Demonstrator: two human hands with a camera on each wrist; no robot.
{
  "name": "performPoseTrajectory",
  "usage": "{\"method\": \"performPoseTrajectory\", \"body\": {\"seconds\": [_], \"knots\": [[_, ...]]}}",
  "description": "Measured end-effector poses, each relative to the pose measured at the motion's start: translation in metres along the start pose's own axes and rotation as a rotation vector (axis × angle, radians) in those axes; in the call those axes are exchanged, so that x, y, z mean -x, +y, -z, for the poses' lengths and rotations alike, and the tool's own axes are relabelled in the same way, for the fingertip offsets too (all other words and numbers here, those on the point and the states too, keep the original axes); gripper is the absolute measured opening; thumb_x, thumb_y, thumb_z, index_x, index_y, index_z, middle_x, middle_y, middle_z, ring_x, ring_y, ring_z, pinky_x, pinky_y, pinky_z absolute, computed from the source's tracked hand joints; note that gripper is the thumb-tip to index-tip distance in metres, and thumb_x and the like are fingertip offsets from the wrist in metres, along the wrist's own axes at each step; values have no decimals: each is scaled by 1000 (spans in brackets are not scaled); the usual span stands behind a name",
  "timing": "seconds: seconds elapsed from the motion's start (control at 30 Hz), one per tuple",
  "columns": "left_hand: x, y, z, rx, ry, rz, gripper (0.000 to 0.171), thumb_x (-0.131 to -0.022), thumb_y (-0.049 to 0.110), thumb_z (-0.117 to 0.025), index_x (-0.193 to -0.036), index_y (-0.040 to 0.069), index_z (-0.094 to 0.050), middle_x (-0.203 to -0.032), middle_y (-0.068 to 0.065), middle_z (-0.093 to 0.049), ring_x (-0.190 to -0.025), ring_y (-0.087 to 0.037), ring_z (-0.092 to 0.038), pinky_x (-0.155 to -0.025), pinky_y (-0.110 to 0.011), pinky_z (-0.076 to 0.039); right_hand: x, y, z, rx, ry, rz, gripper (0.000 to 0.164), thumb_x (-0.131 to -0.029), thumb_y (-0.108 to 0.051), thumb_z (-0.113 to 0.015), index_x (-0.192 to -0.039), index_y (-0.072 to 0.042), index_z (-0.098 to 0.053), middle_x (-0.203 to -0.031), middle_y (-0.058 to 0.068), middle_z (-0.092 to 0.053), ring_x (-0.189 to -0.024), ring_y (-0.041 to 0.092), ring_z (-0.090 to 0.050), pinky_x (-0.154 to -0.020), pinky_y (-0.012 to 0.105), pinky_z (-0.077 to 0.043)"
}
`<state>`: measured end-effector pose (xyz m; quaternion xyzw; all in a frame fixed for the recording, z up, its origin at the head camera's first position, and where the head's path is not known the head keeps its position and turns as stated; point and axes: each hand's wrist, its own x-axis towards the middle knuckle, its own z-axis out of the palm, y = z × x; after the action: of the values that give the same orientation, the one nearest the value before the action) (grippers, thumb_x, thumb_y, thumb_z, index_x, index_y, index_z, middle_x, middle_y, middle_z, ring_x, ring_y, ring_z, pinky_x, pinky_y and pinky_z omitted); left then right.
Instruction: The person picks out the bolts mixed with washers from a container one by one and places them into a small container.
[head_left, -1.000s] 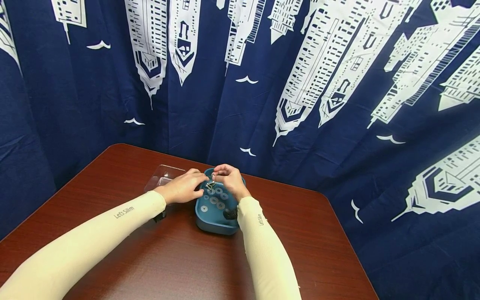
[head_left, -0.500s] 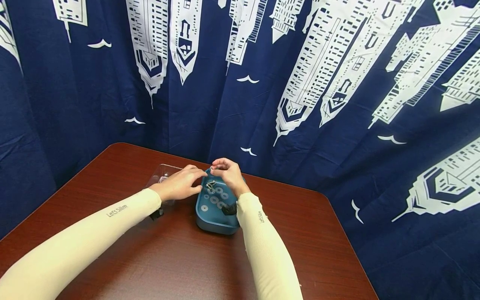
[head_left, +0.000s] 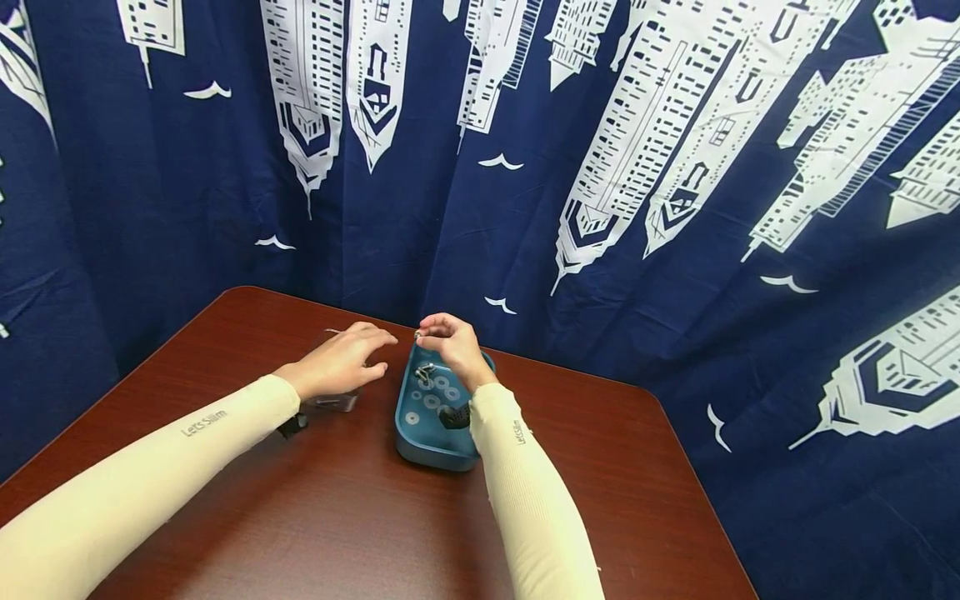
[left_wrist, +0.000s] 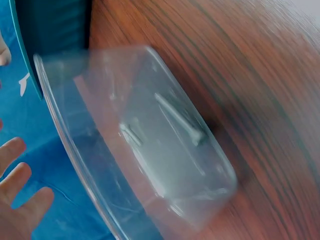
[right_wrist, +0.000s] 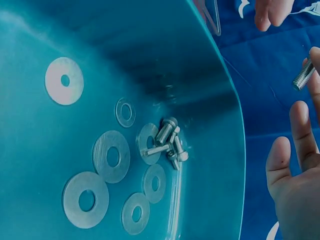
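Observation:
My right hand (head_left: 454, 346) pinches a threaded bolt (right_wrist: 303, 76) between thumb and fingertips, over the far end of a blue tub (head_left: 435, 458). Flat metal washers (right_wrist: 111, 156) and a small cluster of bolts (right_wrist: 170, 141) lie on the tub's floor. Left of the tub, my left hand (head_left: 341, 358) hovers with fingers spread and nothing in them. Below it is a clear plastic box (left_wrist: 150, 165), mostly hidden by the hand in the head view. Inside that box, the left wrist view shows a long bolt (left_wrist: 179, 120) and a shorter blurred piece (left_wrist: 131, 134).
Both containers stand on a brown wooden table (head_left: 315, 517), near its far edge. A dark blue curtain (head_left: 420, 233) with white building prints hangs right behind it. A black wrist camera (head_left: 454, 417) juts over the tub under the right wrist.
My left hand has drawn away to the left, from the tub to above the clear box. The right hand has shifted slightly up toward the tub's far left rim, still pinching the bolt.

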<state>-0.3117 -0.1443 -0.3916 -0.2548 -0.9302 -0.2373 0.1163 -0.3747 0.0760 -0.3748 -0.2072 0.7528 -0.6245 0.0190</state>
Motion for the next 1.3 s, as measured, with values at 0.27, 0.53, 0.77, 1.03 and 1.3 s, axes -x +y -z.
{"method": "performPoseTrajectory", "body": {"seconds": [0.27,0.53,0.77,1.03,1.3], "knots": [[11,-18,10,-10,21,22,46,-95,23,-65,-138,8,-59,-138,-9,-61,-133,-30,-45,-110,-53,-41,-3,-3,-7,-13,-10,4,22,-84,7,-72,-105,2,-68,-90,7,-73,-86,15,-71,-84,26,-57],[24,-29,21,-13,39,71,48,-93,22,-66,-138,6,-58,-137,-11,-61,-134,-31,-44,-111,-53,-40,-8,-5,-19,-38,-9,31,23,-81,12,-71,-100,-1,-69,-83,0,-71,-80,10,-69,-78,24,-56],[35,-42,28,-50,74,64,46,-93,21,-67,-136,6,-60,-136,-12,-62,-133,-33,-45,-111,-55,-38,-12,-4,-29,-23,-14,31,22,-81,7,-74,-101,0,-69,-86,4,-72,-81,11,-69,-79,22,-54],[50,-57,33,-77,92,90,47,-91,19,-67,-135,4,-61,-137,-15,-60,-134,-35,-44,-107,-61,-39,-13,-10,-37,-54,-53,19,23,-82,13,-70,-104,5,-67,-90,13,-73,-79,7,-67,-76,20,-51],[60,-69,36,-97,62,130,49,-94,21,-66,-138,2,-58,-143,-22,-55,-137,-39,-40,-108,-64,-36,-13,-15,-42,-34,-71,8,25,-81,10,-72,-105,6,-66,-88,9,-73,-81,10,-68,-75,21,-50]]}}
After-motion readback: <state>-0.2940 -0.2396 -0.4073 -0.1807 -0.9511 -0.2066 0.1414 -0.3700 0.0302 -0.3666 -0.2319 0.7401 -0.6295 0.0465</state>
